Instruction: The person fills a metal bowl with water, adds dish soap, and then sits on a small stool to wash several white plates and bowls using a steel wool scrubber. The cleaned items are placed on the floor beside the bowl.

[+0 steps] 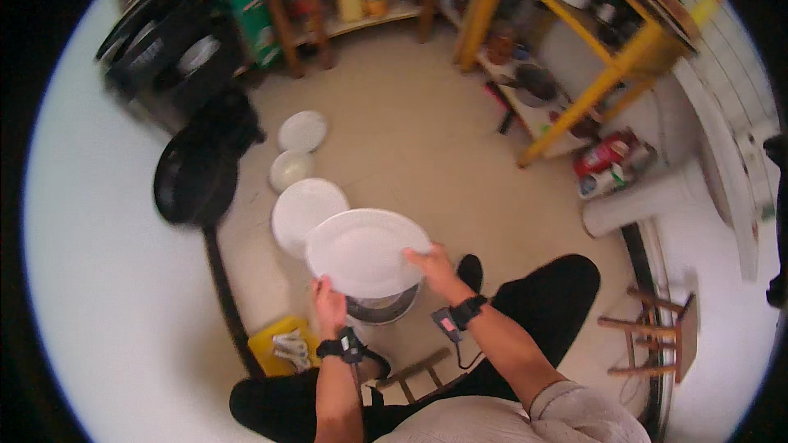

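A white oval plate [368,252] is held between both hands, tilted above a round metal basin [385,312]. My left hand [330,304] grips its lower left rim. On the right side, my right hand [436,267] has the rim pinched, with the thumb on the upper face. The plate hides most of the basin and its contents. Just beyond it a round white plate [308,212] lies on the floor, partly covered in this view. Further off are a small white bowl [292,171] and another white plate [302,131], in a row.
Left of the row stands a black bin-like object [197,172]. A yellow tray [261,344] with white items sits near my left knee. Yellow wooden shelving [566,129] and a pedestal sink [640,197] are at the right. A small wooden stool [686,332] stands by the right wall.
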Motion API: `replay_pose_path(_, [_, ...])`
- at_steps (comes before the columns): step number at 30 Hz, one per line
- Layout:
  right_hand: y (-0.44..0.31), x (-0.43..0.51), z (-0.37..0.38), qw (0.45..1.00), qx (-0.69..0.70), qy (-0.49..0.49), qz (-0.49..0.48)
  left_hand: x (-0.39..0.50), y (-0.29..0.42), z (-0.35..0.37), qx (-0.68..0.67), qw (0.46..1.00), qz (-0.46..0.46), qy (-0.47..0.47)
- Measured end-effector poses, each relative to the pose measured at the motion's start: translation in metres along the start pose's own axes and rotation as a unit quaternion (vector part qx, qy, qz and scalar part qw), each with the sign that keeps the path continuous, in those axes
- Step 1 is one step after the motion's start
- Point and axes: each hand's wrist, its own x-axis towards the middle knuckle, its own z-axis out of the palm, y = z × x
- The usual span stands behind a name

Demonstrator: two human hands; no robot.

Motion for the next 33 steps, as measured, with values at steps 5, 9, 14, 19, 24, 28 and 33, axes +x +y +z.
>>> replay_pose_path(5, [0.012, -0.010, 0.006, 0.998, 0.043, 0.049, 0.021, -0.002, -0.007, -0.003, -0.028, 0.998, 0.031, -0.042])
replay_pose_path(9, [0.016, -0.008, 0.013, 0.994, 0.041, 0.095, 0.020, -0.005, -0.013, 0.001, -0.028, 0.996, 0.031, 0.075])
replay_pose_path(14, [0.015, -0.011, 0.011, 0.995, 0.062, 0.065, 0.034, -0.008, -0.007, 0.005, -0.006, 0.998, 0.023, 0.055])
replay_pose_path(19, [0.018, -0.009, 0.009, 0.994, 0.059, 0.091, 0.003, -0.003, -0.005, 0.006, -0.007, 0.998, 0.005, 0.059])
replay_pose_path(24, [0.017, -0.007, 0.011, 0.992, 0.046, 0.100, 0.054, -0.001, -0.008, 0.004, 0.015, 0.995, 0.022, 0.093])
replay_pose_path(28, [0.016, -0.009, 0.010, 0.997, 0.020, 0.070, 0.038, 0.002, -0.005, 0.006, 0.049, 0.994, 0.032, 0.092])
replay_pose_path(33, [0.021, -0.010, 0.010, 0.994, 0.056, 0.096, 0.026, 0.004, -0.002, 0.007, 0.110, 0.990, 0.032, 0.079])
